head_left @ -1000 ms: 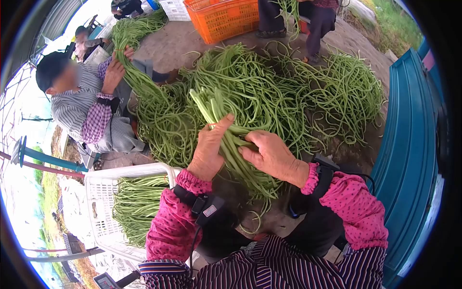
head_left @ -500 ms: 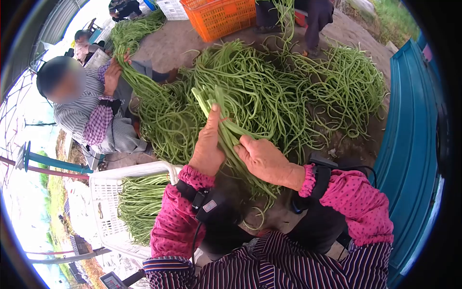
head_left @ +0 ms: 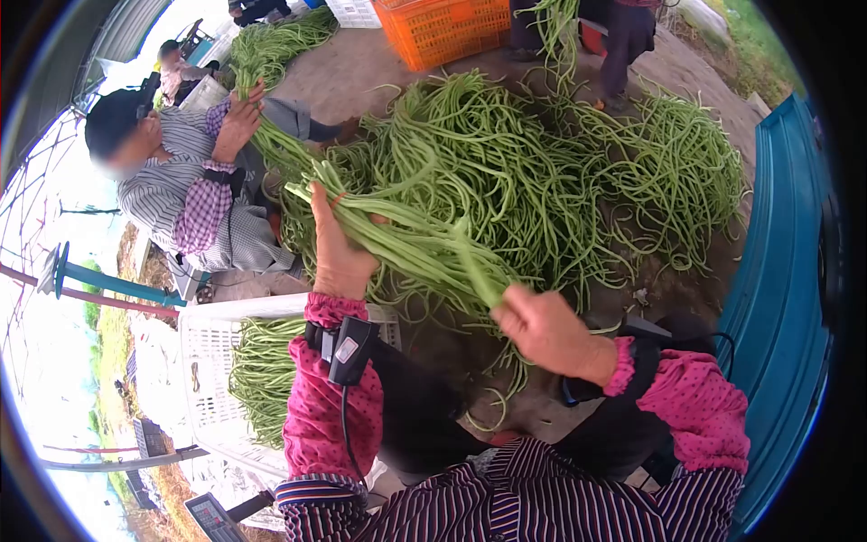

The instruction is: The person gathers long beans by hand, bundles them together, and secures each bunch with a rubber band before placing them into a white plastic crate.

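Note:
A bundle of long green beans (head_left: 406,248) stretches between my hands, with a thin reddish band near its left end. My left hand (head_left: 341,257) is wrapped around that banded end, thumb upright beside it. At the lower right, my right hand (head_left: 551,332) has its fingers closed on beans at the other end of the bundle; it is slightly blurred. Beyond the bundle lies a large heap of loose long beans (head_left: 506,172) on the ground.
To my left, a seated person (head_left: 194,194) holds another bean bunch. A white crate (head_left: 203,361) with beans stands at lower left. An orange crate (head_left: 447,32) is at the top, near another person's legs (head_left: 628,54). A blue metal panel (head_left: 781,271) rises on the right.
My left hand has moved left with the banded end. My right hand has shifted right and down, away from it, and the bundle now lies stretched between them. The view has turned slightly.

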`<act>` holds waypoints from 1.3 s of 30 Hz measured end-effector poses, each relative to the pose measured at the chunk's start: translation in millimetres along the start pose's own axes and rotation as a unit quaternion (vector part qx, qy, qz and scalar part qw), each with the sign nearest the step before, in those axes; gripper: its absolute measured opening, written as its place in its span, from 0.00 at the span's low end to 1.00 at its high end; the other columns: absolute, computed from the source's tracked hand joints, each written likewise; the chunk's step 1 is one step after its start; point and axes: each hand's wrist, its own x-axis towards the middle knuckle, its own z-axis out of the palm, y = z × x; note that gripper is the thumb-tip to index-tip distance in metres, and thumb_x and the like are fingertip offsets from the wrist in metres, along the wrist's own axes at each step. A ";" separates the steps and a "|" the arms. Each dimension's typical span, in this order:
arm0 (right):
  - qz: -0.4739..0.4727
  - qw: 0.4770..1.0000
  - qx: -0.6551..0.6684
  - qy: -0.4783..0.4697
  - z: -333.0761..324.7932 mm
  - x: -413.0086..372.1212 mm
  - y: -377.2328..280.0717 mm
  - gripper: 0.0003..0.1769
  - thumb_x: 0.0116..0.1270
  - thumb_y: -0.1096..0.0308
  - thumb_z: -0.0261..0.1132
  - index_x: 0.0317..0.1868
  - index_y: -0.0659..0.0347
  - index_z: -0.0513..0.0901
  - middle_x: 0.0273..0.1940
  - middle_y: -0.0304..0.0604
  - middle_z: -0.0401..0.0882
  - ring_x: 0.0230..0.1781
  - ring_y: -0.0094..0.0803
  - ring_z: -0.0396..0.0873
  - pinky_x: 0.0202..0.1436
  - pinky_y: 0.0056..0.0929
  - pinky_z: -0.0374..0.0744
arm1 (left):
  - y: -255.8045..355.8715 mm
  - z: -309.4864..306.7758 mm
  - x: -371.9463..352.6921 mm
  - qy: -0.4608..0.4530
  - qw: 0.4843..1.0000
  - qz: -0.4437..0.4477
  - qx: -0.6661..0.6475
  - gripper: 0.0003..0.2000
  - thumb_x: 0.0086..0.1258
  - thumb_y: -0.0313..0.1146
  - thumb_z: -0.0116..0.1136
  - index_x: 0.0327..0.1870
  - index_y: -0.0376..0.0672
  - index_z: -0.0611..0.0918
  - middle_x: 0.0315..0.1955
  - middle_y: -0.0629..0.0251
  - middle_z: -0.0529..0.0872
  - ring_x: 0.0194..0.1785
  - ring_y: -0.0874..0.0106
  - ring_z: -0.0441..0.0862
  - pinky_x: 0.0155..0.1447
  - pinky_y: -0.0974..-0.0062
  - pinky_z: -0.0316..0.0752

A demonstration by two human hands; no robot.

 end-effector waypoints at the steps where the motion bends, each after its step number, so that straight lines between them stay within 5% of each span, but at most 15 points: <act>1: -0.002 0.999 0.021 0.042 -5.9 5.6 -1.5 0.14 0.70 0.64 0.60 0.33 0.64 0.68 0.17 0.50 0.71 0.14 0.44 0.72 0.20 0.42 0.71 | -1.0 2.7 -3.8 0.003 1.000 0.000 0.005 0.24 0.66 0.65 0.52 0.36 0.50 0.73 0.28 0.66 0.77 0.32 0.66 0.75 0.40 0.58 0.76; 4: 0.069 0.978 0.159 0.119 -23.6 21.5 -7.9 0.13 0.70 0.66 0.62 0.32 0.65 0.70 0.19 0.34 0.66 0.17 0.17 0.64 0.18 0.23 0.64 | -8.2 15.3 -14.7 0.015 1.000 -0.024 -0.011 0.23 0.66 0.63 0.54 0.35 0.50 0.74 0.26 0.67 0.77 0.30 0.66 0.76 0.36 0.59 0.77; 8: 0.101 0.946 0.293 0.094 -14.0 33.8 -16.3 0.09 0.68 0.69 0.64 0.36 0.65 0.73 0.22 0.30 0.71 0.19 0.15 0.65 0.20 0.18 0.66 | -20.2 26.6 -17.5 0.030 0.997 -0.076 -0.015 0.21 0.67 0.62 0.53 0.36 0.51 0.74 0.28 0.65 0.79 0.32 0.63 0.78 0.39 0.54 0.77; 11: 0.060 0.982 0.162 0.080 -2.5 37.0 -13.4 0.09 0.67 0.69 0.65 0.38 0.67 0.75 0.21 0.39 0.73 0.16 0.22 0.67 0.21 0.26 0.69 | -33.4 36.3 -23.8 0.033 0.995 -0.096 -0.014 0.21 0.68 0.60 0.52 0.38 0.50 0.75 0.31 0.62 0.81 0.36 0.61 0.80 0.46 0.51 0.77; 12: 0.086 0.983 0.150 0.056 -2.5 38.3 -14.3 0.11 0.63 0.69 0.67 0.38 0.67 0.76 0.25 0.47 0.75 0.20 0.34 0.74 0.26 0.33 0.73 | -37.0 35.8 -26.9 0.012 0.994 -0.107 -0.012 0.21 0.68 0.60 0.53 0.39 0.49 0.75 0.31 0.61 0.82 0.37 0.61 0.80 0.48 0.51 0.76; 15: -0.024 0.991 0.040 0.127 10.0 42.0 0.0 0.14 0.58 0.68 0.70 0.39 0.67 0.76 0.31 0.51 0.77 0.29 0.45 0.78 0.34 0.38 0.76 | -39.8 41.8 -38.1 -0.010 0.990 -0.137 -0.008 0.21 0.69 0.58 0.51 0.42 0.47 0.77 0.37 0.59 0.83 0.42 0.59 0.80 0.53 0.51 0.74; 16: 0.010 0.994 0.047 0.101 8.9 41.2 -1.5 0.17 0.54 0.69 0.72 0.40 0.67 0.76 0.36 0.53 0.77 0.37 0.50 0.79 0.40 0.41 0.76 | -39.3 46.2 -43.1 -0.011 0.989 -0.148 -0.006 0.21 0.70 0.57 0.50 0.43 0.46 0.77 0.39 0.58 0.83 0.44 0.59 0.80 0.55 0.51 0.73; 19: -0.019 0.993 0.060 0.101 9.7 40.1 3.0 0.18 0.53 0.68 0.72 0.41 0.67 0.76 0.36 0.52 0.77 0.35 0.50 0.78 0.40 0.40 0.77 | -41.4 38.5 -44.0 -0.056 0.980 -0.189 0.003 0.20 0.74 0.53 0.46 0.51 0.45 0.76 0.44 0.60 0.83 0.50 0.61 0.79 0.59 0.57 0.72; 22: 0.052 0.994 0.083 0.057 1.2 40.5 4.4 0.18 0.52 0.70 0.72 0.41 0.69 0.78 0.36 0.50 0.80 0.36 0.42 0.81 0.43 0.34 0.78 | -45.2 29.8 -43.3 -0.131 0.973 -0.192 -0.009 0.20 0.75 0.51 0.44 0.55 0.45 0.75 0.46 0.59 0.83 0.52 0.60 0.79 0.60 0.58 0.71; 25: 0.134 0.969 0.205 0.009 -8.1 46.9 1.2 0.16 0.53 0.71 0.69 0.39 0.73 0.79 0.34 0.48 0.82 0.33 0.29 0.80 0.41 0.29 0.78 | -48.8 31.3 -44.6 -0.118 0.980 -0.157 0.018 0.18 0.74 0.52 0.47 0.47 0.45 0.77 0.41 0.60 0.84 0.46 0.61 0.81 0.56 0.56 0.75; 30: 0.171 0.946 0.275 -0.026 -20.7 48.6 -8.5 0.16 0.54 0.71 0.67 0.40 0.75 0.78 0.34 0.44 0.82 0.34 0.26 0.78 0.39 0.27 0.78 | -62.2 17.4 -30.9 -0.148 0.964 0.028 0.217 0.20 0.75 0.48 0.49 0.55 0.41 0.73 0.45 0.61 0.82 0.50 0.67 0.79 0.57 0.67 0.75; 34: 0.165 0.933 0.314 -0.058 -20.2 45.4 -8.3 0.14 0.61 0.68 0.67 0.43 0.70 0.78 0.33 0.36 0.76 0.31 0.18 0.72 0.34 0.20 0.72 | -53.1 28.0 -42.4 -0.183 0.975 -0.101 0.076 0.22 0.74 0.48 0.51 0.58 0.39 0.73 0.47 0.60 0.81 0.51 0.68 0.78 0.58 0.69 0.74; 37: 0.229 0.900 0.363 -0.077 -30.4 49.2 -20.1 0.13 0.65 0.65 0.67 0.41 0.67 0.78 0.29 0.33 0.74 0.25 0.16 0.68 0.28 0.18 0.68 | -50.9 35.4 -45.3 -0.160 0.978 -0.106 0.086 0.24 0.73 0.53 0.50 0.53 0.39 0.76 0.43 0.58 0.84 0.47 0.64 0.82 0.55 0.63 0.77; 39: 0.200 0.895 0.389 -0.084 -34.5 49.7 -15.3 0.12 0.67 0.64 0.66 0.39 0.65 0.77 0.27 0.32 0.72 0.22 0.15 0.65 0.26 0.17 0.66 | -50.1 35.1 -43.7 -0.200 0.971 -0.100 0.090 0.23 0.71 0.48 0.54 0.56 0.37 0.74 0.45 0.57 0.83 0.49 0.64 0.81 0.56 0.64 0.77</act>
